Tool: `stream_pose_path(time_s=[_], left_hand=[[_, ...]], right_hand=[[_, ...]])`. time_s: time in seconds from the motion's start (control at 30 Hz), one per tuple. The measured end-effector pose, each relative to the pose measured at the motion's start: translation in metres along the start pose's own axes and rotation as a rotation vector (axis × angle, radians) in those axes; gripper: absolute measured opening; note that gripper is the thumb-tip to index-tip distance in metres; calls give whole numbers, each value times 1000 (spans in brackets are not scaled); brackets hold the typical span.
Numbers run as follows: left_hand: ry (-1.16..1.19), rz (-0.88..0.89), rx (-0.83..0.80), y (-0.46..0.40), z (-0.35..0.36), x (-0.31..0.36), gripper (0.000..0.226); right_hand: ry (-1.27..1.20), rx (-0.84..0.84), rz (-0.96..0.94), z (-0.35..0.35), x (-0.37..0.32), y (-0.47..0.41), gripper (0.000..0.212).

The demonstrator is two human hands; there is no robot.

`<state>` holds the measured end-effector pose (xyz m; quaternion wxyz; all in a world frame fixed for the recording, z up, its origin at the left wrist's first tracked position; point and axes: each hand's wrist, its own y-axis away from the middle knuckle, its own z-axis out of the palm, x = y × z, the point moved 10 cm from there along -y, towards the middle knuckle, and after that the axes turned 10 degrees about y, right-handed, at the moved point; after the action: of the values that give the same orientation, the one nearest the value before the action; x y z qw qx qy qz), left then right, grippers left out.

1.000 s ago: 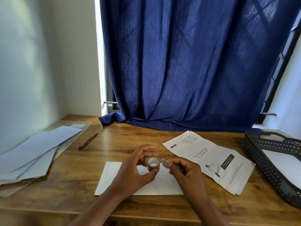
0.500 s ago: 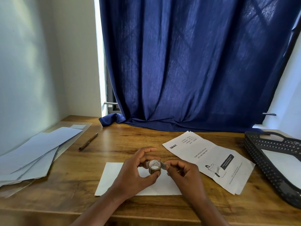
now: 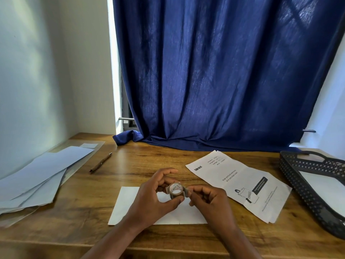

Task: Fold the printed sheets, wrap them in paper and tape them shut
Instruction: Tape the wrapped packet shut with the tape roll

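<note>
A small roll of brownish tape [image 3: 175, 190] is held above a white wrapped paper packet [image 3: 128, 204] lying near the desk's front edge. My left hand [image 3: 155, 199] grips the roll between thumb and fingers. My right hand [image 3: 207, 200] pinches the tape's loose end at the roll's right side. Printed sheets [image 3: 240, 184], folded and carrying black text and a drawing, lie to the right of my hands.
A stack of blank sheets [image 3: 37, 176] lies at the left by the wall. A pen [image 3: 100, 163] lies beyond it. A dark perforated tray [image 3: 298, 186] holding paper stands at the right edge. A blue curtain [image 3: 224, 81] hangs behind the wooden desk [image 3: 84, 221].
My right hand, which held the tape end a little away from the roll, has come back against the roll's right side. Both hands have dropped slightly toward the packet.
</note>
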<state>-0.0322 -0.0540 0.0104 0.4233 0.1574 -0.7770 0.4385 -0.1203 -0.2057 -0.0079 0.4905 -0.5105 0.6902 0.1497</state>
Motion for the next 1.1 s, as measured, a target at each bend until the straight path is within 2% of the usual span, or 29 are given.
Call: stream_pose_path(time_s=[0.2,0.8,1.1], left_hand=[[24,0,30,1,-4,1,68],[1,32,-14,1,1,10,72],[-7,52,1,1,-2,8,70]], right_hand=[[-19,-8,-2,1,-1,1,13],[34,-1,-20,2,2,0,20],[10,-11,1,2,1,1,15]])
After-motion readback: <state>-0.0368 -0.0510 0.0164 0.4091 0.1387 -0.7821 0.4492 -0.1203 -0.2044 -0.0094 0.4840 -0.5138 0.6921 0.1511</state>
